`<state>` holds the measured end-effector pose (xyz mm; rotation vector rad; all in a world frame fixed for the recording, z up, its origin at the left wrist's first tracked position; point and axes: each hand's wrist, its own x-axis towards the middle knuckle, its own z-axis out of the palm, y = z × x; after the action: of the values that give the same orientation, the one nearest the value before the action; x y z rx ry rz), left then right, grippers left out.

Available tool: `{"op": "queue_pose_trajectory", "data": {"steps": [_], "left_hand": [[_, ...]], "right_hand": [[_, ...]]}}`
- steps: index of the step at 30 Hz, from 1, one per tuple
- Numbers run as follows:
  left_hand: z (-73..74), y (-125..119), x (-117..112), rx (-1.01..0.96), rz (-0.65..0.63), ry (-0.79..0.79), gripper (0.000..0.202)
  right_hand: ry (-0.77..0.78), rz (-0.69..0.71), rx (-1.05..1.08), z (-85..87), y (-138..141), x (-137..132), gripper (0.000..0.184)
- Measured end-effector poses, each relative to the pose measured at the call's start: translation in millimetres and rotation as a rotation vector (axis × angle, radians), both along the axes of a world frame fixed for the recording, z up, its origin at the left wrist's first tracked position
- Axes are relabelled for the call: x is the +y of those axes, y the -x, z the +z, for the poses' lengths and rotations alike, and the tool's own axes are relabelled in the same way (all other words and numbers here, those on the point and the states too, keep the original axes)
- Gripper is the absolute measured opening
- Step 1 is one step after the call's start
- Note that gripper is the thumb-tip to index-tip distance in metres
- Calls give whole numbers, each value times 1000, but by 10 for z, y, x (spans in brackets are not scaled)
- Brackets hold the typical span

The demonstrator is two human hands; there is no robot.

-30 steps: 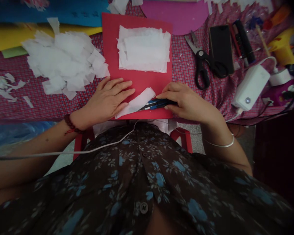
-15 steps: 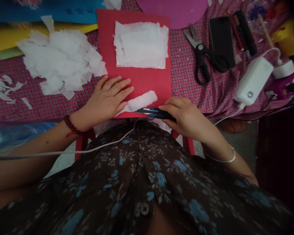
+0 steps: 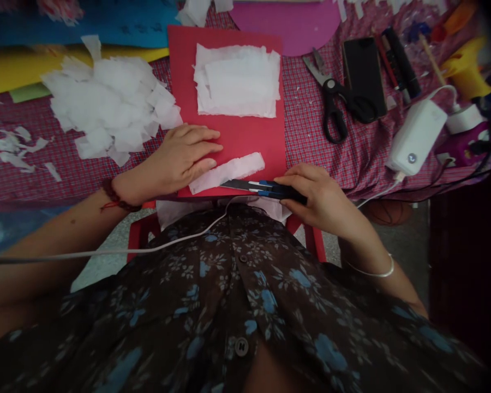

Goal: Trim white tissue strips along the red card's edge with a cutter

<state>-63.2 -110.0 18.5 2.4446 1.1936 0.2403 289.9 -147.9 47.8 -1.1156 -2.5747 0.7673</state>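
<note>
My left hand (image 3: pixel 180 158) lies with its fingers stretched out on the left side of a red card (image 3: pixel 249 131). Its thumb is beside a slanted strip of thin white paper (image 3: pixel 233 168). In my right hand (image 3: pixel 325 196) is a utility knife (image 3: pixel 262 188) with a dark blade and a blue-and-black handle. The blade points left along the card's near edge, its tip at the strip's lower side; whether they touch I cannot tell. Farther up the card sits a flat stack of white paper sheets (image 3: pixel 241 82).
Left of the card is a heap of white paper pieces (image 3: pixel 114 101), with scraps (image 3: pixel 16 147) beyond. To the right lie scissors (image 3: pixel 333 101), a phone (image 3: pixel 364 73), pens (image 3: pixel 401 63) and a white power adapter (image 3: pixel 419 139). A cable (image 3: pixel 180 239) crosses my lap.
My left hand has drawn back slightly from the strip, baring its left end. My right hand and the knife have shifted a little to the right. The view has moved slightly.
</note>
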Motion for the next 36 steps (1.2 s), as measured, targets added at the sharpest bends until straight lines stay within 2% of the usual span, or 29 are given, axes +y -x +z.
{"op": "queue_pose_trajectory", "data": {"steps": [4,11,19,30,36], "left_hand": [[17,-82,66,62,-39,-48,68],[-113,-139,50,90,-26,-92,54],[-94,-131,27,112,-57,-141,61],[-34,-159,18,126,-40,-71,52],[-53,-154,11,46,-32,-39,50]], "right_hand": [[-9,-6,-35,0,-14,57,30],[20,22,-27,-47,20,190,34],[33,78,-38,-39,102,352,37],[54,139,-65,4,278,457,39],[57,191,-64,21,382,500,41]]}}
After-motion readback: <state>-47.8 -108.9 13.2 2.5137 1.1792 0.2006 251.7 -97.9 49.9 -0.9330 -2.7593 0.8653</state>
